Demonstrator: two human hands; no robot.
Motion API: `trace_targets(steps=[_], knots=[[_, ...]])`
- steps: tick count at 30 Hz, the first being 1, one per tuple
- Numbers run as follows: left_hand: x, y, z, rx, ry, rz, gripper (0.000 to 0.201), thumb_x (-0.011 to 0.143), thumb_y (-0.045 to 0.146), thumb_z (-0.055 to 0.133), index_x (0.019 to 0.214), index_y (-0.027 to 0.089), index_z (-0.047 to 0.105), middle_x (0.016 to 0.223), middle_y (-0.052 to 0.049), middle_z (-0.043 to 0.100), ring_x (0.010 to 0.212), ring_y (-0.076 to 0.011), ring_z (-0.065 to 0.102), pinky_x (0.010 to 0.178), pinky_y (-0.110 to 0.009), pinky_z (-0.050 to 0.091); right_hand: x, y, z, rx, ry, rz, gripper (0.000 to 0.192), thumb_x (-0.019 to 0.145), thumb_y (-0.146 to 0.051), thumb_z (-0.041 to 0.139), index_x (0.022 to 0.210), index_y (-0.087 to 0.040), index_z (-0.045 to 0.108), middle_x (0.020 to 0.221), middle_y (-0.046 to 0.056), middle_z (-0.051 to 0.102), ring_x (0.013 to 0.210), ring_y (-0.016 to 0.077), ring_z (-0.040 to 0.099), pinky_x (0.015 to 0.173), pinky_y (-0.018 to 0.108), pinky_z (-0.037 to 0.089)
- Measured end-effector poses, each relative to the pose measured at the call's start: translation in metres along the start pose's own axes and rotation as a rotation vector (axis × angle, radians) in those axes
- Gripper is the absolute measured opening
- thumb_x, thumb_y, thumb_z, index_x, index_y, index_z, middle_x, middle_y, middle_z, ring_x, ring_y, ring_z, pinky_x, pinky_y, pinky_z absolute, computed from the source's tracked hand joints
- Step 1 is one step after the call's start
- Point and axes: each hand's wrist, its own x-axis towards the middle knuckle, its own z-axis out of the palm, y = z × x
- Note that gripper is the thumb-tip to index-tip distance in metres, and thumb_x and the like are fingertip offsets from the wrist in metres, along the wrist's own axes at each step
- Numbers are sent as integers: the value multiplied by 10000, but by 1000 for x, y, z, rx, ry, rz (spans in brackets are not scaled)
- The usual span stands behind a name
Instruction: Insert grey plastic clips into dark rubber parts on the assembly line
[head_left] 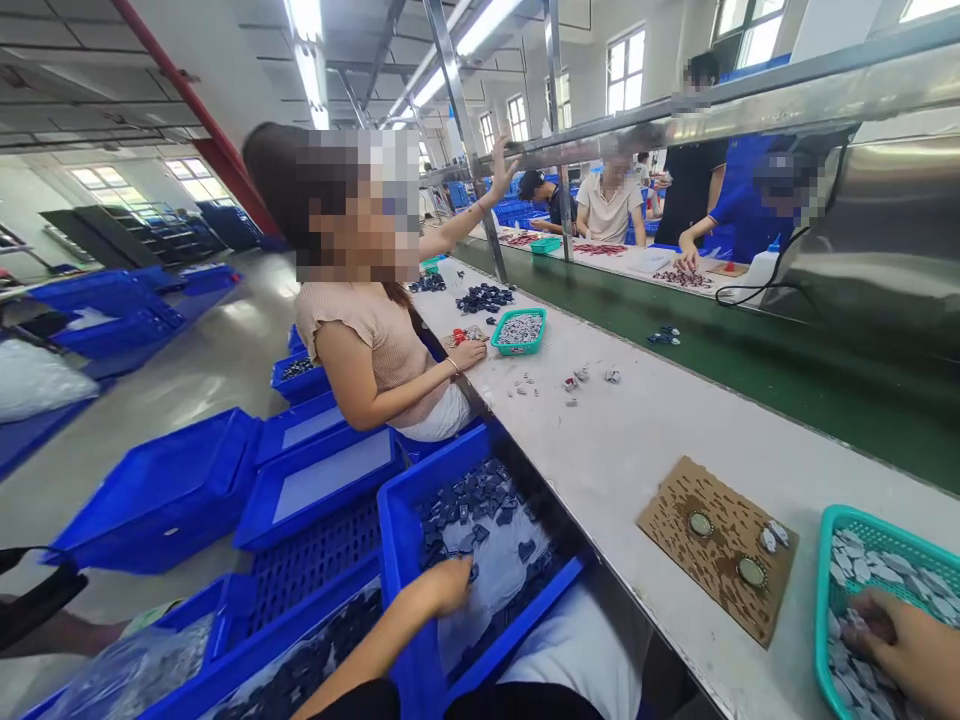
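Observation:
My left hand (448, 585) reaches into a blue bin (551, 595) beside my lap, its fingers curled at a small dark blue piece. More dark blue pieces (480, 495) lie in this bin on a white sheet. Over at the right edge, my right hand (904, 640) is inside a teal basket (823, 590), fingers closed around a small light grey piece. Similar grey pieces (862, 560) fill the basket. Left of it on the bench lies a brown board (712, 590) bearing two round metal-rimmed discs (700, 524) and a pair of grey pieces (772, 537).
A co-worker (375, 340) sits to the left with one arm raised, near another teal basket (520, 348). Loose pieces (577, 379) dot the white bench (600, 450). Beyond runs a green belt (720, 360). Blue crates (165, 480) stand on the floor at left.

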Motion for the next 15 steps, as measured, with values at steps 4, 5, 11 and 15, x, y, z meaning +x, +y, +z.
trace_targets(steps=[4,5,11,15], knots=[[-19,29,-73,-6,-71,231,458,938,324,502,1355,162,597,1113,-118,771,1066,-257,735,935,-337,550,-19,-28,-21,95,84,47,263,586,-601,486,693,-384,588,786,119,790,807,448,757,767,587,568],[-24,40,-90,-53,-83,337,411,956,357,500,1324,195,588,1030,-63,752,973,-209,721,871,-288,532,-25,-37,-27,105,140,62,253,586,-579,474,695,-383,588,759,114,781,799,452,753,764,590,569],[-23,136,-148,-666,-178,919,468,862,543,734,1092,172,564,843,42,530,712,-80,498,702,-227,398,-65,-98,-56,208,346,124,449,684,-642,445,875,-331,707,826,122,795,755,427,747,668,558,567],[-1,206,-156,-1086,-387,995,435,944,513,641,1163,138,606,871,14,560,675,-66,472,714,-253,394,-79,-124,-56,502,332,55,513,641,-656,627,963,-286,776,1078,95,812,1046,374,757,888,485,620]])
